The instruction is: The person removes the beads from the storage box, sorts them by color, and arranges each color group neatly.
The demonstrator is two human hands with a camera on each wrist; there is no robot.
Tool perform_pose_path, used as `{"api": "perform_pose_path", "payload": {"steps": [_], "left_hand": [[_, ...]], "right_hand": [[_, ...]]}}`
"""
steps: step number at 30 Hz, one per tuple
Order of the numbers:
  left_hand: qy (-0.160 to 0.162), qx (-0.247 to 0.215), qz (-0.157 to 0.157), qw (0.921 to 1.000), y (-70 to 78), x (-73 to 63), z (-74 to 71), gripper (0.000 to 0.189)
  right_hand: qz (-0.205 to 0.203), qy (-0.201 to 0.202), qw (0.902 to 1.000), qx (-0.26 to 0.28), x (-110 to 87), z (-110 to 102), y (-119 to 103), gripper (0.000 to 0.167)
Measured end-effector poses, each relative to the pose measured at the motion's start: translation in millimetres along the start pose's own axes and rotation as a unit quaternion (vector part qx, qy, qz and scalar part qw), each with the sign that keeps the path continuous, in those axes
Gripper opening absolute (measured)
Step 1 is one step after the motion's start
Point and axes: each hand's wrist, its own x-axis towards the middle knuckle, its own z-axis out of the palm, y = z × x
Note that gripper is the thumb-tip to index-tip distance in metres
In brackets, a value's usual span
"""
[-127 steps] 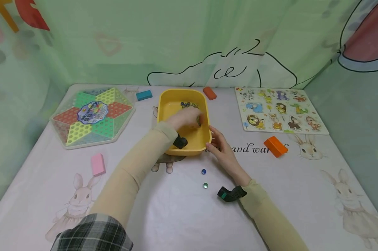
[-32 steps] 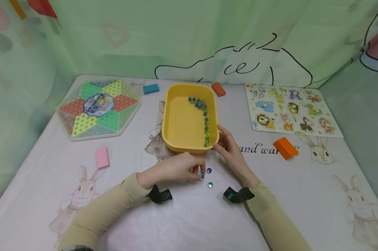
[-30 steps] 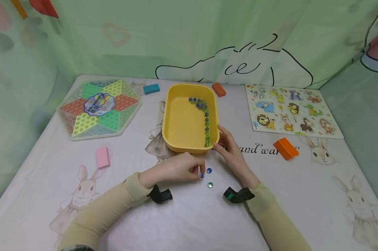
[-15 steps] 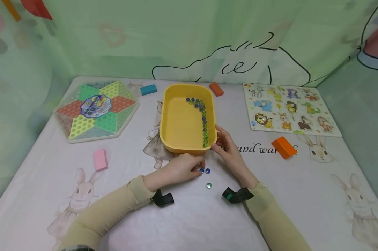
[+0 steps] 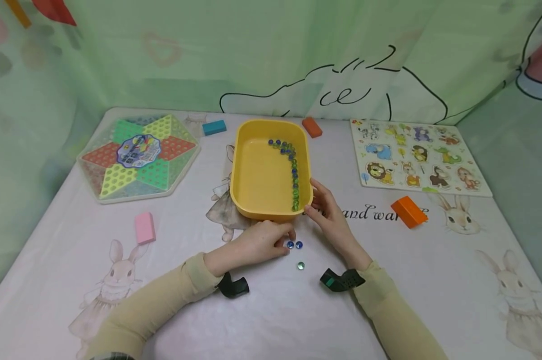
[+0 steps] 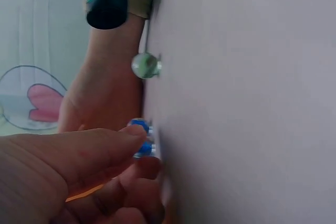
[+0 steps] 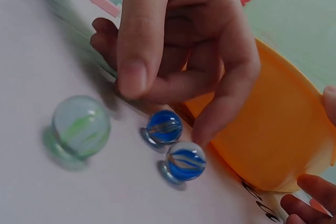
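In the head view my left hand is by two blue marbles lying side by side on the table. The right wrist view shows its thumb and index finger spread apart, the index fingertip right at the nearer blue marble; the other blue marble lies beside it. A clear green-streaked marble rests closer to me. My right hand holds the near right corner of a yellow tub, thumb at the rim and fingers along the side wall. Several blue and green marbles line the tub's right side.
A star-patterned Chinese checkers board lies at the left and an animal puzzle board at the right. Around them are a pink block, a blue block, a red-orange block and an orange block.
The left hand went from inside the tub to the table, pinching a blue marble, then moved it slightly away from me beside the other and parted its fingers. The right hand stayed at the tub.
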Motion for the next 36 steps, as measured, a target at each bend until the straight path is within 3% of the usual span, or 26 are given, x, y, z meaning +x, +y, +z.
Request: {"api": "perform_pose_path", "payload": {"steps": [4, 9, 13, 17, 21, 27, 31, 36], "left_hand": [[-0.018, -0.017, -0.001, 0.9997, 7.2, -3.5, -14.1, 0.024], [-0.022, -0.092, 0.027, 0.9952, 16.2, 0.2, -53.1, 0.021], [-0.005, -0.104, 0.008, 0.9946, 15.4, 16.4, -91.8, 0.013], [-0.039, -0.138, -0.012, 0.9896, 4.5, 43.8, -115.9, 0.012], [-0.091, -0.131, -0.013, 0.9872, -7.4, 69.8, -119.4, 0.014], [-0.161, -0.011, -0.001, 0.9869, -17.2, 97.4, -106.6, 0.009], [-0.172, 0.047, 0.014, 0.9839, -21.3, 107.3, -96.3, 0.010], [-0.176, 0.066, 0.037, 0.9814, -27.6, 114.9, -90.5, 0.011]], "right_hand": [[0.003, -0.001, 1.0000, -0.001, 0.2, 0, 1, 0.061], [0.000, -0.001, 1.0000, 0.003, 0.7, -1, 1, 0.061], [0.007, -0.001, 1.0000, 0.006, 0.5, -2, 1, 0.061], [0.018, -0.003, 0.9998, 0.009, -0.1, -2, 0, 0.060], [0.022, -0.007, 0.9997, 0.007, -0.5, -1, -1, 0.060], [0.018, -0.004, 0.9998, 0.005, -0.9, 0, 1, 0.061], [0.012, -0.002, 0.9999, 0.001, -1.1, 0, 3, 0.061], [0.007, 0.000, 1.0000, -0.004, -0.9, -1, 3, 0.061]]}}
